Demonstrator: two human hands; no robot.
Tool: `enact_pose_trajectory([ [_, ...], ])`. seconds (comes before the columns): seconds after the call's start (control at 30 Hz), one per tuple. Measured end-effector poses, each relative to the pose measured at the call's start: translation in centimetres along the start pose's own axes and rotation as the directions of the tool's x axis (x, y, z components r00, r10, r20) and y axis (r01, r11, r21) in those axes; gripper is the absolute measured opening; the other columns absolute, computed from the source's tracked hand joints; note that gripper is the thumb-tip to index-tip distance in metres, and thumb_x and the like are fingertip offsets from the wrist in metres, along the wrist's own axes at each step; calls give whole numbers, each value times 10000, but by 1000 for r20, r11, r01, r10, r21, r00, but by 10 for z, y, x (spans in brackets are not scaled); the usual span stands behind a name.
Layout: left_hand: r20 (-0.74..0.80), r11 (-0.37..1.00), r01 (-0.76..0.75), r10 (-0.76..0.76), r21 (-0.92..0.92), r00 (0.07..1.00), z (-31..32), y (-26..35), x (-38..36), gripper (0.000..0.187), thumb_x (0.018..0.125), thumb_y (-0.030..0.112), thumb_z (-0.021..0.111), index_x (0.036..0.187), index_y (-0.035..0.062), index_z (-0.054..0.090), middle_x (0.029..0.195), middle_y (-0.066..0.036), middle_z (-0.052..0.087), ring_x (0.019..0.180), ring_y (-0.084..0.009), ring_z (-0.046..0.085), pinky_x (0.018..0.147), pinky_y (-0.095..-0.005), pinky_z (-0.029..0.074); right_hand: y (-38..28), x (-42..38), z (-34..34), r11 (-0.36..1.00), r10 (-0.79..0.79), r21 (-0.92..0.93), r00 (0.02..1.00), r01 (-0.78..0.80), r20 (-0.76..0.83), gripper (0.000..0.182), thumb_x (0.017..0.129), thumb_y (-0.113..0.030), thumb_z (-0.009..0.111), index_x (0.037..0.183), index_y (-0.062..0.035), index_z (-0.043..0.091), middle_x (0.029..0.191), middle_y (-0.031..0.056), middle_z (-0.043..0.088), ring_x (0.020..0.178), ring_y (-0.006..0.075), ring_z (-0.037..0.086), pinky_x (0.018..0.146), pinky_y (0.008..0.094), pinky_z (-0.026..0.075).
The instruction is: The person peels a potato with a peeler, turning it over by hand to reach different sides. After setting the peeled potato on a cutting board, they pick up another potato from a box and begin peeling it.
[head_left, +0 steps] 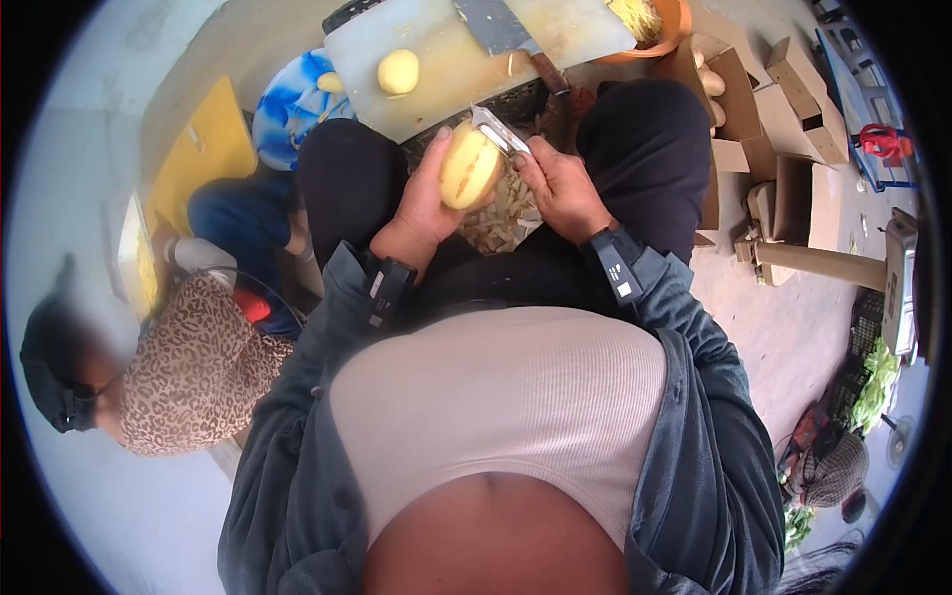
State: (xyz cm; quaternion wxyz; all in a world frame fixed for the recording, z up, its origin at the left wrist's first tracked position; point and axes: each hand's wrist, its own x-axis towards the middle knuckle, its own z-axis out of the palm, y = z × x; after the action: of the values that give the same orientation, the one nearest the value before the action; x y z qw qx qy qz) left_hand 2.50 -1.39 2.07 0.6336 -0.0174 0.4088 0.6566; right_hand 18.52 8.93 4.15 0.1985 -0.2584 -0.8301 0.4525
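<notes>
My left hand (421,203) is wrapped round a potato (469,171), mostly pale yellow with some darker skin strips along its side. In my right hand (563,186) is a metal peeler (499,130), its head at the top end of the potato. Peelings (501,213) lie heaped below, between my knees. Just beyond my hands is a white cutting board (436,94), with a peeled potato (399,72) and a cleaver (496,28) on it. The cleaver's dark handle (548,72) sticks out over the near edge.
A blue and white basin (288,104) stands left of the board, an orange basin (674,22) with yellow shreds at the right. Cardboard boxes (808,203), one holding potatoes (710,81), lie to my right. Another person in a leopard-print top (193,367) sits close at my left.
</notes>
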Motion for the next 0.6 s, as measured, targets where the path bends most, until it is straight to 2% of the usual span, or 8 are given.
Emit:
enact_pose_trajectory([
  [0.3, -40, 997, -23, 26, 79, 999, -5, -6, 3, 443, 940, 493, 449, 1168, 121, 525, 1054, -79, 616, 903, -248, 621, 653, -389, 519, 7, -2, 6, 999, -22, -46, 999, 24, 45, 236, 941, -243, 478, 881, -15, 487, 720, 258, 563, 721, 455, 547, 619, 502, 419],
  [0.37, -33, 999, -31, 32, 39, 999, -7, -8, 5, 417, 937, 493, 460, 1158, 147, 530, 1046, -63, 616, 886, -229, 611, 651, -395, 518, 10, -4, 10, 997, -30, -63, 997, 35, 72, 235, 941, -245, 480, 886, -17, 488, 717, 257, 568, 714, 456, 551, 617, 505, 426],
  [0.43, -73, 1000, -13, 15, 21, 997, -8, -8, 8, 419, 931, 502, 467, 1157, 156, 532, 1045, -57, 615, 891, -223, 605, 653, -394, 519, 8, -6, 14, 991, -44, -121, 993, 57, 108, 227, 956, -215, 476, 864, -8, 469, 683, 246, 522, 676, 436, 529, 586, 451, 410],
  [0.57, -165, 998, 53, -59, -39, 984, -7, -11, 9, 446, 915, 534, 472, 1152, 163, 543, 1053, -50, 614, 927, -232, 593, 699, -424, 519, 1, -7, 13, 991, -22, -127, 989, 41, 149, 228, 954, -226, 469, 875, -12, 469, 692, 249, 542, 685, 438, 547, 597, 477, 424],
  [0.6, -165, 998, 54, -59, -38, 984, -8, -11, 10, 446, 915, 534, 472, 1152, 163, 543, 1053, -50, 614, 927, -232, 593, 699, -424, 519, 2, -9, 17, 984, -34, -165, 979, 68, 199, 224, 951, -227, 472, 878, -14, 475, 696, 249, 552, 688, 440, 555, 603, 485, 435],
])
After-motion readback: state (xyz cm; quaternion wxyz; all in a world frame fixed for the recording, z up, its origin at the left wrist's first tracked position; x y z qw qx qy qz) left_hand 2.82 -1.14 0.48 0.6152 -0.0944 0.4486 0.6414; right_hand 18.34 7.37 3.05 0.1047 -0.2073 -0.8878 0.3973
